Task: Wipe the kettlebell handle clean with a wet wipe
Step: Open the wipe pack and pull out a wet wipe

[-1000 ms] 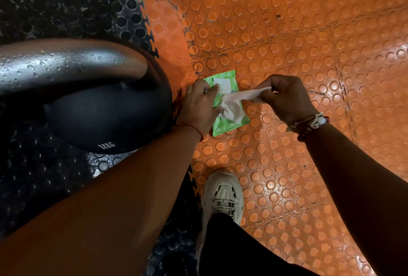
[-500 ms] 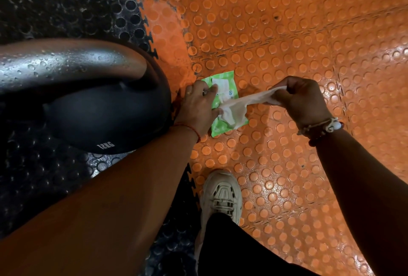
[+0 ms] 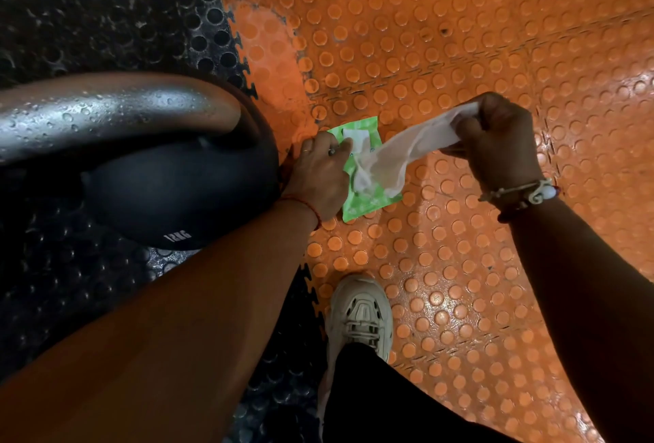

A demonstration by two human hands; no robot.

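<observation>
A black kettlebell (image 3: pixel 170 194) stands at the left, its grey handle (image 3: pixel 106 117) beaded with droplets. Just right of it a green wet-wipe pack (image 3: pixel 368 202) lies on the orange floor. My left hand (image 3: pixel 318 177) presses down on the pack's left side, fingers near the opening flap. My right hand (image 3: pixel 499 141) pinches a white wet wipe (image 3: pixel 396 155) and holds it stretched out to the right; the wipe's lower end still hangs over the pack's opening.
Orange studded rubber floor tiles (image 3: pixel 460 53) cover the right side, black studded tiles (image 3: pixel 88 10) the left. My white shoe (image 3: pixel 359 315) and a dark trouser leg stand below the pack.
My right hand has moved further right and up, drawing the wipe longer out of the pack. My left hand has stayed on the pack.
</observation>
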